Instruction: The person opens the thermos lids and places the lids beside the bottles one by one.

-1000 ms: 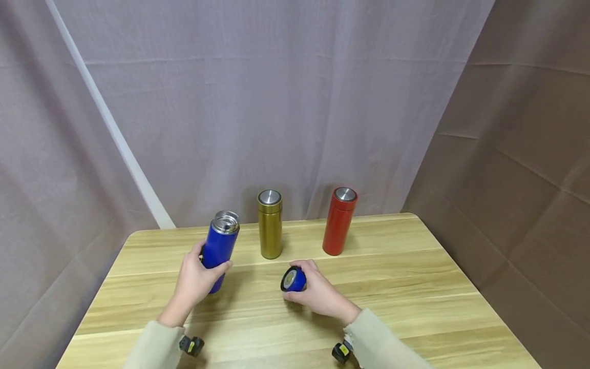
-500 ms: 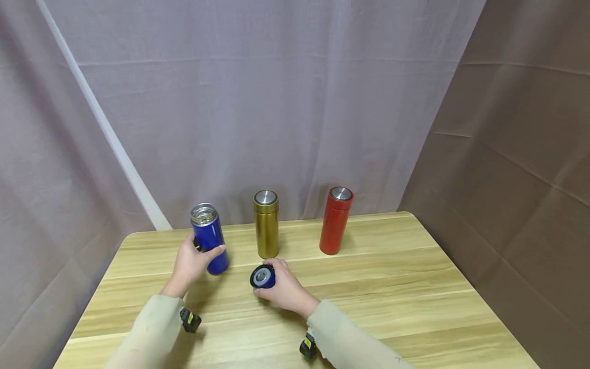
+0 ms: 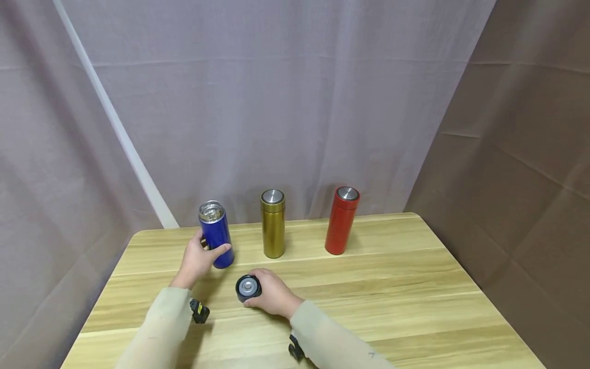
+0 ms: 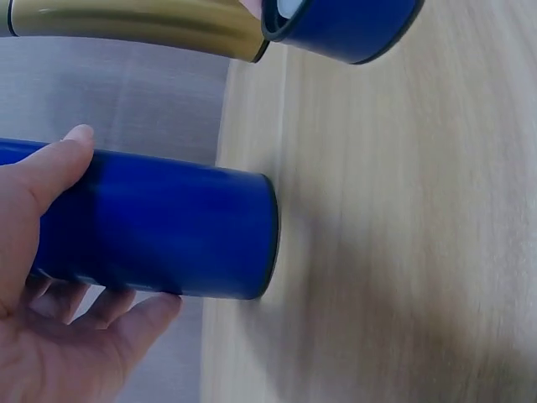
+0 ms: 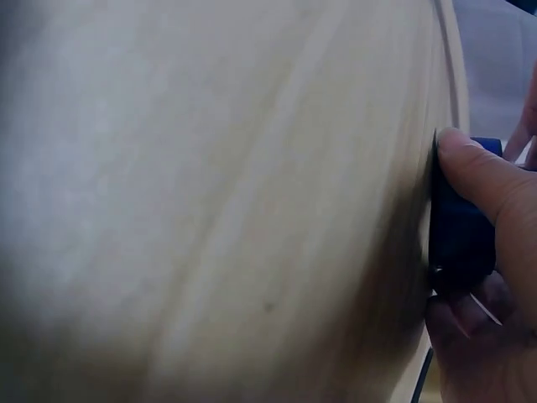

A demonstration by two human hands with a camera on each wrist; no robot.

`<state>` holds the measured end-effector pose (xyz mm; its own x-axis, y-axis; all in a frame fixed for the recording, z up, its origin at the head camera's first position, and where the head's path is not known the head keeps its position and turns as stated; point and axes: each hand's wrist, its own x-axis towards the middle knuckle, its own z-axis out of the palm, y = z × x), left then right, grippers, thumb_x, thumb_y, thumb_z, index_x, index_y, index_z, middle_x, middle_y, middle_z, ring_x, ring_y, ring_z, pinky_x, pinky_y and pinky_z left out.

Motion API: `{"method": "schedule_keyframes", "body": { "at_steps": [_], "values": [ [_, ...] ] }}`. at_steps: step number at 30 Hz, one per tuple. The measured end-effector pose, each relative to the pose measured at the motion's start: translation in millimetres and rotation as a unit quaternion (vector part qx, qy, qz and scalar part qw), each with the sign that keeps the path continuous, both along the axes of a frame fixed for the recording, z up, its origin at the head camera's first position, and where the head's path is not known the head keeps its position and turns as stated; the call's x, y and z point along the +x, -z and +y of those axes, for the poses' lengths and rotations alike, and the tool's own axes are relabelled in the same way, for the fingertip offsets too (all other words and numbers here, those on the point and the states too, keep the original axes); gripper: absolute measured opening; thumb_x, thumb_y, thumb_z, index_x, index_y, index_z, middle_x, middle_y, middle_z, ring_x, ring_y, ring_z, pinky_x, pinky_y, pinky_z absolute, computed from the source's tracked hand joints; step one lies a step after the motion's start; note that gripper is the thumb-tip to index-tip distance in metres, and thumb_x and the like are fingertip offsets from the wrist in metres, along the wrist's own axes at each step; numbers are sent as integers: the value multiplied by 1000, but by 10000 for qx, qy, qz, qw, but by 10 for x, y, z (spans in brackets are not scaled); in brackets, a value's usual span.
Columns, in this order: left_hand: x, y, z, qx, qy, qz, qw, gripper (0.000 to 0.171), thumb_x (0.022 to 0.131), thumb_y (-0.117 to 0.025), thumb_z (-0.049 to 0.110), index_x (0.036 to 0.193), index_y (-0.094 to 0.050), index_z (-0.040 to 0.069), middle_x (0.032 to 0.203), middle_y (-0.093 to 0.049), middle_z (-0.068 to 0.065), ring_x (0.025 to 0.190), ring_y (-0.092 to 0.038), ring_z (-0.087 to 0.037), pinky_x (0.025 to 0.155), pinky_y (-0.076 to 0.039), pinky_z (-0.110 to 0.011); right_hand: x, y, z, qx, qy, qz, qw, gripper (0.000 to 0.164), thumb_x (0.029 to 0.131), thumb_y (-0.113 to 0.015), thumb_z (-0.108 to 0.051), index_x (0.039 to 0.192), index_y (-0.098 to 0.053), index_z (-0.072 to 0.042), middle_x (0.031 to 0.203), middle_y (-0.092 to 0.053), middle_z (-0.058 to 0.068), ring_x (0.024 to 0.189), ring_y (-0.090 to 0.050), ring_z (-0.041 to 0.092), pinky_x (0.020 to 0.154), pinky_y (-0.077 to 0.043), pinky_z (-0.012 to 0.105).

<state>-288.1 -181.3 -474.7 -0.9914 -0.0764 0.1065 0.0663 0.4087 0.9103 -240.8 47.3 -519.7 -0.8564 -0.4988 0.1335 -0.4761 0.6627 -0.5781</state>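
A blue thermos (image 3: 216,236) without its lid stands nearly upright at the table's back left, its steel mouth showing. My left hand (image 3: 197,260) grips its body from the near side, thumb across the front. In the left wrist view the base of the thermos (image 4: 185,227) meets the wood. My right hand (image 3: 272,292) holds the blue lid (image 3: 248,288) by its sides, close over the table in front of the thermos. The lid's round grey underside faces up. In the right wrist view my thumb (image 5: 478,168) lies along the dark lid (image 5: 460,231).
A gold thermos (image 3: 274,228) with its lid on stands right of the blue one. Farther right is a red thermos (image 3: 341,225), also lidded. The wooden table (image 3: 392,297) ends at a grey curtain (image 3: 276,102) behind; a brown curtain (image 3: 530,169) hangs at right.
The blue thermos has gone back and slightly left, from tilted in the hand to standing. My right hand has carried the lid left and turned its underside upward.
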Motion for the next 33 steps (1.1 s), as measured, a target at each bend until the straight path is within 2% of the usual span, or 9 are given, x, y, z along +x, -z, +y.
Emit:
{"method": "schedule_keyframes", "body": {
  "at_steps": [6,13,18,22,26,30,33],
  "values": [
    [-19,29,1,51,19,-54,10000,79,79,-80,34,141,-38,7,137,-47,-24,127,-45,-40,101,-39,-54,-5,11,12,174,14,41,9998,71,74,-84,-32,132,-53,-6,126,-58,5,116,-53,18,100,-42,33],
    [-40,94,16,62,-7,-47,10000,83,78,-81,36,142,-37,7,137,-47,-25,127,-45,-41,101,-39,-55,-17,30,53,74,-18,77,9999,70,69,-88,-31,126,-56,-8,119,-60,3,110,-56,16,97,-43,32],
    [-49,67,-10,79,-94,18,9999,81,78,-81,33,141,-38,4,136,-47,-26,126,-45,-42,101,-38,-56,-57,-8,45,-78,-180,73,9998,68,67,-89,-30,124,-58,-9,118,-61,0,109,-56,14,96,-43,31],
    [-18,72,-11,147,-66,24,9999,83,78,-81,36,142,-38,5,135,-48,-25,126,-45,-41,102,-37,-56,-46,-19,72,-122,-197,18,9997,67,67,-89,-30,123,-58,-12,115,-61,-4,107,-56,11,96,-43,30],
    [-2,67,-19,134,10,36,9999,83,79,-79,38,143,-37,7,137,-47,-24,126,-45,-41,102,-37,-56,-40,-28,81,42,-216,43,9997,77,66,-89,-35,131,-54,-12,123,-59,-3,113,-54,12,98,-42,30],
    [5,49,-36,-76,72,48,9999,81,81,-77,39,143,-36,6,140,-42,-27,127,-44,-44,101,-39,-56,-71,-53,112,-109,-203,-436,9988,95,65,-87,-46,144,-42,-15,130,-57,-2,119,-52,13,102,-40,32],
    [36,32,-13,-207,117,25,9997,87,83,-75,39,148,-28,5,143,-38,-29,127,-43,-46,100,-39,-57,-87,-99,212,-523,-60,-935,9942,95,69,-83,-52,146,-38,-19,127,-60,-4,118,-53,12,102,-39,34]
  ]
}}
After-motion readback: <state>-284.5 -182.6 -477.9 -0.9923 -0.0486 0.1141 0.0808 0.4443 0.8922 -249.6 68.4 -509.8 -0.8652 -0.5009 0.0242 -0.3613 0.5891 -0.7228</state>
